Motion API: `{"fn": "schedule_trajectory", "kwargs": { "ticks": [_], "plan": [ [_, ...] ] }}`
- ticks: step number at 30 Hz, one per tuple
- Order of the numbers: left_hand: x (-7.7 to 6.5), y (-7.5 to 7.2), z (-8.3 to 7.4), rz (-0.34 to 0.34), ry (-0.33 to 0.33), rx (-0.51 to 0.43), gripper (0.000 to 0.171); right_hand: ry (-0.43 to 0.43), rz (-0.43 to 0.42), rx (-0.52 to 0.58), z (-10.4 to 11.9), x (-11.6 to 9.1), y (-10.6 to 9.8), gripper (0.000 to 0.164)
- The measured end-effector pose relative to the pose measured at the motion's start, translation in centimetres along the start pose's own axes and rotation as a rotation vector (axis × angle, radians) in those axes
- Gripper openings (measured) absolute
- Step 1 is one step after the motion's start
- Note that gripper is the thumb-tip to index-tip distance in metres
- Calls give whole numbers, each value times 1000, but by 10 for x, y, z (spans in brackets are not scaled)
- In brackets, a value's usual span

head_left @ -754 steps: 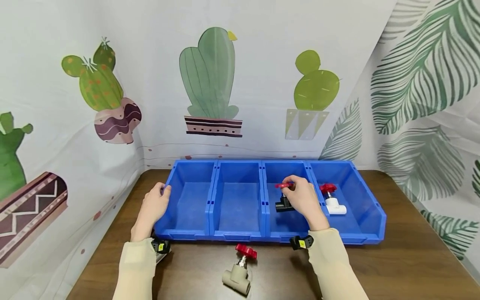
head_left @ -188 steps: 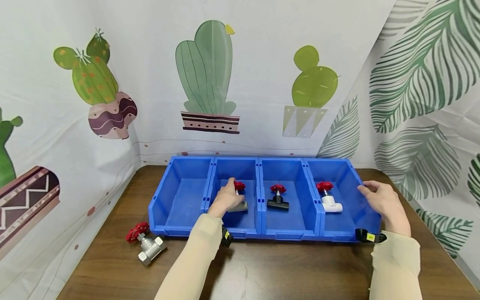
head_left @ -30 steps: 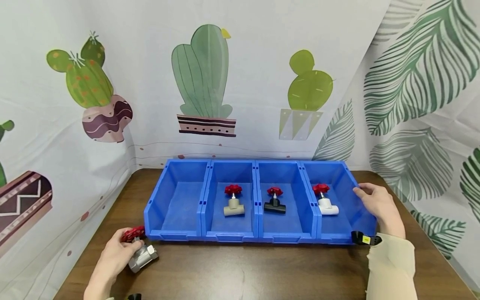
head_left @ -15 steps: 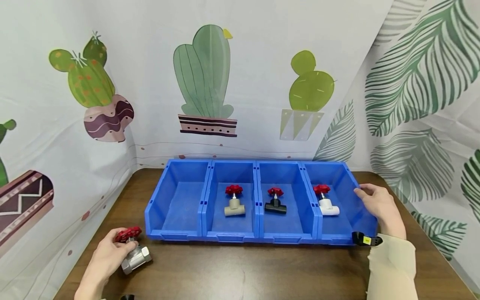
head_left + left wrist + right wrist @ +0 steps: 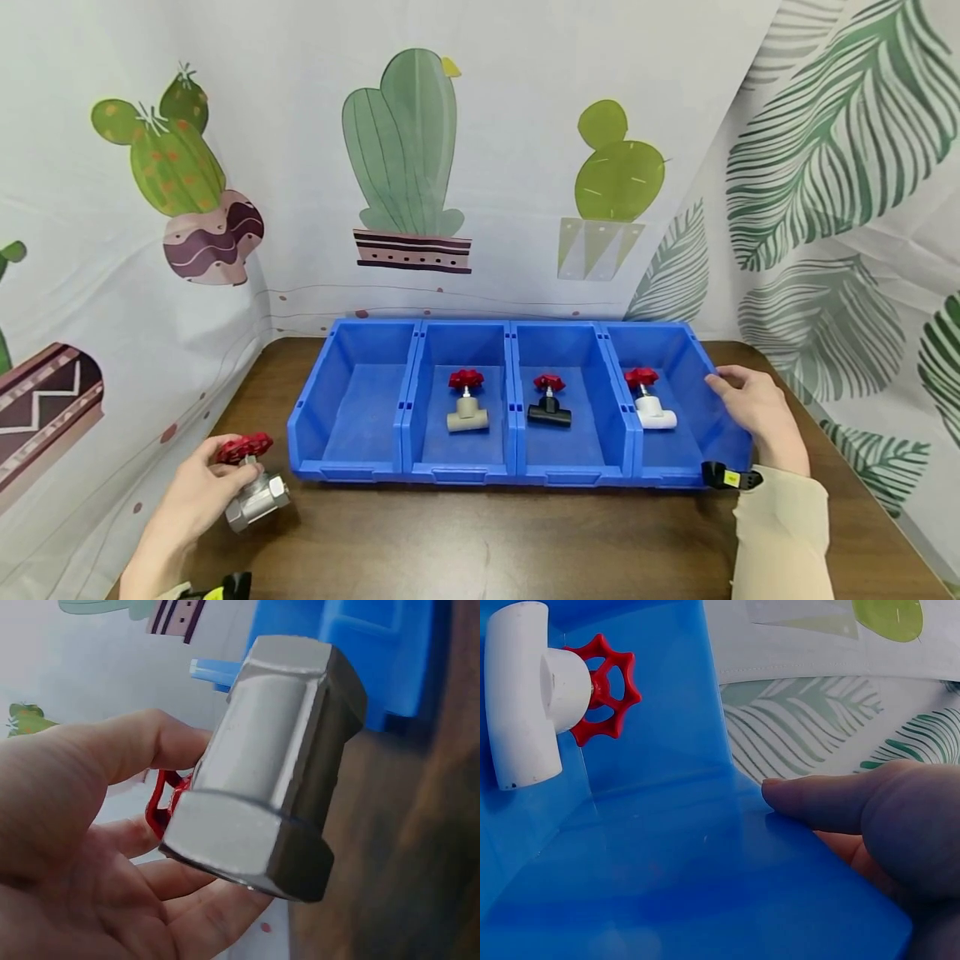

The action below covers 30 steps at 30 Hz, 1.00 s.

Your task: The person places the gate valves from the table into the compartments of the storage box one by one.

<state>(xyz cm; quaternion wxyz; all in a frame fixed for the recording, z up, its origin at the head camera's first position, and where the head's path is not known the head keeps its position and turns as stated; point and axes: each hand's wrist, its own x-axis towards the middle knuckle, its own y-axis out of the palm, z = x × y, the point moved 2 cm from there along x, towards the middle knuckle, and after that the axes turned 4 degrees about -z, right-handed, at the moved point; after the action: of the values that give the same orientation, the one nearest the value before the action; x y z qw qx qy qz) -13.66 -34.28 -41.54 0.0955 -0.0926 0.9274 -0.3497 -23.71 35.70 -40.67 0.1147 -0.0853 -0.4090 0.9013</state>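
Observation:
My left hand (image 5: 197, 487) holds a silvery metal valve (image 5: 257, 502) with a red handwheel, left of the blue bins and close over the table. In the left wrist view the thumb lies along the valve's metal body (image 5: 259, 742), and the fingers reach behind it around the handwheel (image 5: 159, 806). At the far right, my right hand (image 5: 761, 408) pinches the outer side wall of the rightmost blue bin (image 5: 731, 437), thumb on the inside; its other fingers are mostly hidden behind the wall. Inside that bin lies a white valve (image 5: 656, 413) with a red handwheel.
Four joined compartments form the blue bin row. The leftmost bin (image 5: 367, 408) holds nothing; a beige valve (image 5: 468, 414) lies in the second and a black valve (image 5: 550, 412) in the third. Wooden table (image 5: 480, 542) extends in front; a printed cloth (image 5: 517, 167) hangs behind.
Over the last second my left hand carries the metal valve leftward. Since the oldest frame, the beige valve has gone from the table into the second bin. The right hand stays put lately.

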Motion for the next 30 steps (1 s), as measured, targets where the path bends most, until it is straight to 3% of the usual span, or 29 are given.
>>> {"fn": "schedule_trajectory", "kwargs": {
  "ticks": [9,16,30],
  "plan": [
    [4,-16,-19,-43,100,27,62,10,11,9,1,1,1,61],
    [12,-22,-43,-20,159,11,61,13,19,3,0,0,-1,61],
    [30,-6,-96,52,280,-7,56,14,17,11,1,1,-1,63]
  ]
}}
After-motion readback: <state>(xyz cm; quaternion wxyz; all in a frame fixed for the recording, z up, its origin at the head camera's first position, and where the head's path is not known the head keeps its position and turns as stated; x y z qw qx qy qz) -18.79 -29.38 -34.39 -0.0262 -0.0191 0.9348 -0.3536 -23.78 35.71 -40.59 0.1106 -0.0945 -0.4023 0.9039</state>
